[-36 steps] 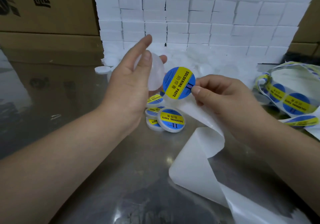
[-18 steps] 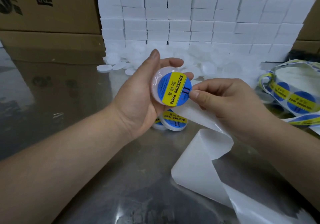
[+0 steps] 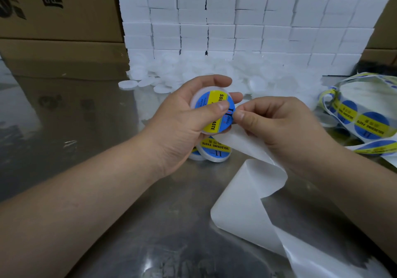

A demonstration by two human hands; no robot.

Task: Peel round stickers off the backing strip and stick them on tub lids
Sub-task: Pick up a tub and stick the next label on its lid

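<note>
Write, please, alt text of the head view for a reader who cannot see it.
A left hand holds a tub lid, thumb pressing a blue-and-yellow sticker onto it, while the right hand pinches the sticker's edge. The backing strip curls across the metal table; labelled lids lie below the hands, a sticker roll at right.

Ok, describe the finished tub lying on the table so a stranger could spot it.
From the wall of white boxes at the back, come forward across the metal table to the left hand. Below it lies a white tub, beside a half hidden second tub. Unlike the bare lids behind, it shows a blue and yellow SOLDERING PASTE sticker, and no hand holds it.
</note>
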